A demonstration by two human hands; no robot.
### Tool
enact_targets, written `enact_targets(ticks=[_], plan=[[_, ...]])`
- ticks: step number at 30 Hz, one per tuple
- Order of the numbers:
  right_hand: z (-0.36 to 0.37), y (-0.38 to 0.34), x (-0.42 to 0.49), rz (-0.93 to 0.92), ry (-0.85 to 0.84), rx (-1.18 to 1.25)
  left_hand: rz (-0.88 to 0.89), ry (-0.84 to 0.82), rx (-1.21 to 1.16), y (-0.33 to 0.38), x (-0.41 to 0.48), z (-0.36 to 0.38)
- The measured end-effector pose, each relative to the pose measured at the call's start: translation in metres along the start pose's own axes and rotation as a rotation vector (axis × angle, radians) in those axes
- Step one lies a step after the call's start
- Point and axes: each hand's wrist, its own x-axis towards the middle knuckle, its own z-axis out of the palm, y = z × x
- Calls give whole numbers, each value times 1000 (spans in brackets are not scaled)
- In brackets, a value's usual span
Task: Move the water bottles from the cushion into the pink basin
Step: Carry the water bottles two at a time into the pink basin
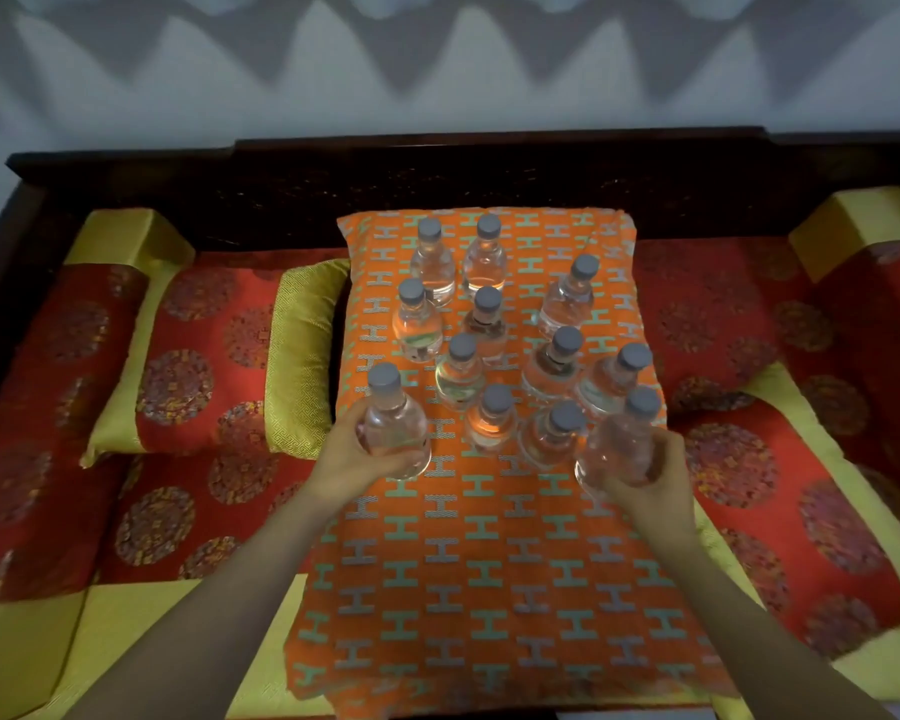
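Two bare forearms reach forward over the orange cushion [489,563], palms turned inward. The left grip [346,457] curls round the lower body of the left bottle [393,423] at the cushion's left edge. The bottle is upright, with its grey cap on top. The right grip [655,475] wraps the right bottle [619,444] the same way, and that one leans a little. Whether either base still touches the fabric cannot be told. Just beyond, ten more bottles [458,379] stand clustered on the cushion's far half. The cushion lies on a red-and-gold sofa [188,366], with a dark wooden backrest [281,184] behind.
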Motion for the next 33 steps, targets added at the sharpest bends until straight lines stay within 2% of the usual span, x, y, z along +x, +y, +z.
enact_targets(ticks=[8,17,21,26,33], plan=[[-14,-58,14,-130,33,64,69,36,-128,67,-15,-4],[-45,-75,-28,-80,119,120,124,-13,-76,103,-33,20],[-86,-75,-59,-40,275,106,209,-114,-34,120,-34,52],[-167,-69,-121,28,506,78,290,-251,-11,158,-57,129],[-281,-62,-216,112,785,86,378,-600,-51,217,-119,257]])
